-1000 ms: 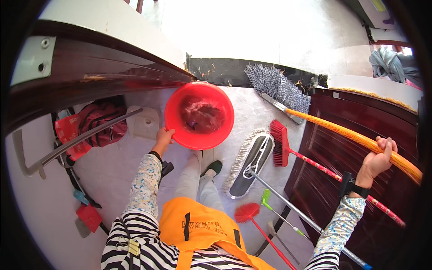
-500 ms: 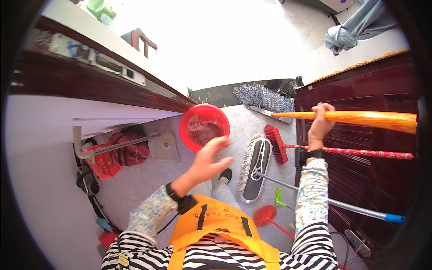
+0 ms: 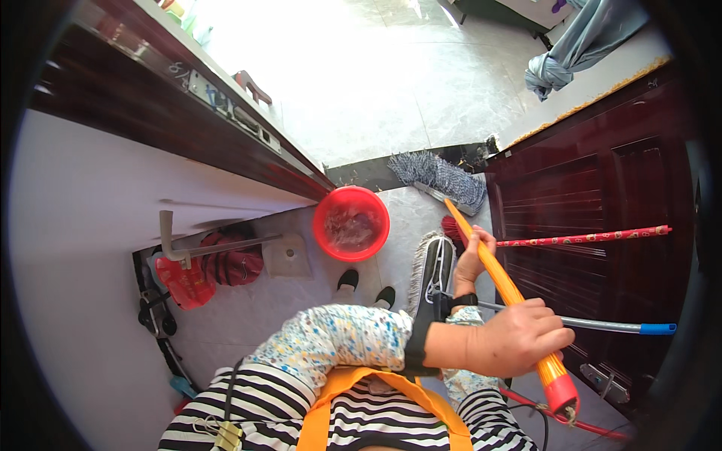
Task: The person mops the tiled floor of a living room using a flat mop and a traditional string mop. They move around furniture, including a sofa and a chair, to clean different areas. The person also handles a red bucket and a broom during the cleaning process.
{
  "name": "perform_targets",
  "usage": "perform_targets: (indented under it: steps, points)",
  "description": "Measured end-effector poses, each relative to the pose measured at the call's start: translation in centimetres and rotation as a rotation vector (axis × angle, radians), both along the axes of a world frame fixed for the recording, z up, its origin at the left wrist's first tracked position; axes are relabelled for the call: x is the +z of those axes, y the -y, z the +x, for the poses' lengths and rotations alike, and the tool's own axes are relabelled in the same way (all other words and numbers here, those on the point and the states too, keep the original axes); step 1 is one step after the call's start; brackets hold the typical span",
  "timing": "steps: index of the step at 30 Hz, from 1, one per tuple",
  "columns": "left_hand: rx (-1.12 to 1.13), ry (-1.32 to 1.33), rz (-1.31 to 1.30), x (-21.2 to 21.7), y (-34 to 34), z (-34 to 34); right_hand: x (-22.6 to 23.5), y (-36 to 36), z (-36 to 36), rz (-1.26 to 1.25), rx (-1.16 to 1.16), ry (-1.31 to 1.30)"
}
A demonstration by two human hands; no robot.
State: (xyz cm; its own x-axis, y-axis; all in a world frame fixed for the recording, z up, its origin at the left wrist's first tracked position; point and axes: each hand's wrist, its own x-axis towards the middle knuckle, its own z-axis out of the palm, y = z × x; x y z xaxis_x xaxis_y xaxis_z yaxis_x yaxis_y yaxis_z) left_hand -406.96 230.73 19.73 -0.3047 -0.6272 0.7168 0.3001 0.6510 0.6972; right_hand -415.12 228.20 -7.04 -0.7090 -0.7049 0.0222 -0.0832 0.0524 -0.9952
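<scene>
A mop with a shaggy blue-grey head (image 3: 444, 180) rests by the dark threshold strip. Its orange handle (image 3: 498, 274) slants up toward me and ends in a red cap with a cord loop. My left arm crosses in front of my body, and my left hand (image 3: 520, 338) is wrapped round the handle near that cap. Lower down, my right hand (image 3: 470, 259) grips the same handle. Beneath it lies a white-fringed dust mop (image 3: 430, 274) with a grey pole, beside a red-bristled broom (image 3: 451, 227) that the handle and hand partly hide.
A red bucket (image 3: 351, 224) of murky water stands near the door frame. Left of it are a long-handled dustpan (image 3: 287, 255) and red bags (image 3: 233, 263). A dark red door (image 3: 594, 195) stands right, with the broom's red pole and a blue-tipped pole against it.
My left hand has swung from near the bucket across to the right and taken hold of the orange handle's top end. My right hand has come lower and closer, tilting the handle toward me.
</scene>
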Motion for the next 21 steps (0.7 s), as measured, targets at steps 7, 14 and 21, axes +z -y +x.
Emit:
perform_targets:
  steps: [7, 14, 21]
  points:
    - [0.076, 0.072, -0.008, -0.7, 1.6, 8.0, -0.2, 3.2, 8.3, -0.105, 0.268, -0.072]
    - [0.067, 0.212, 0.034, 0.6, 1.0, 12.6, 1.2, 3.2, 12.9, -0.134, 0.471, -0.057]
    - [-0.121, 0.307, 0.095, 1.5, 1.8, 13.8, 0.6, 3.0, 11.8, -0.113, 0.854, -0.059]
